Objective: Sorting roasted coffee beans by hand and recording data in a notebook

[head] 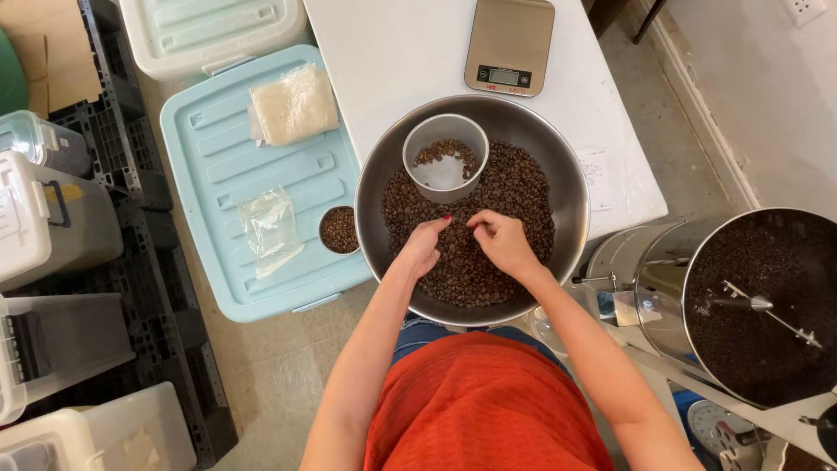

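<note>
Head view looks straight down on a person in an orange top, both bare forearms reaching forward and converging over a wide steel bowl [571,187] that sits at the near edge of a white tabletop [392,52]. The bowl holds a layer of roasted coffee beans [514,187]. The left hand [422,248] is bent at the wrist, palm down, its fingers curled and pinched together with the tips down among the beans; whether it actually grips any beans cannot be told. The right hand [504,240] lies just beside it, knuckles up, fingers likewise drawn in and touching the bean layer, thumb toward the left hand. The two hands' fingertips are almost meeting near the middle of the bowl.

Standing in the far part of the bowl, on the beans, is a small metal cup [445,157] with a few beans inside. Beyond the bowl a flat kitchen scale [510,44] rests on the tabletop. To the left, a pale blue bin lid [218,166] carries two plastic bags and a small round dish of beans [339,229]. At the right stands a large metal drum [767,305] filled with dark beans.
</note>
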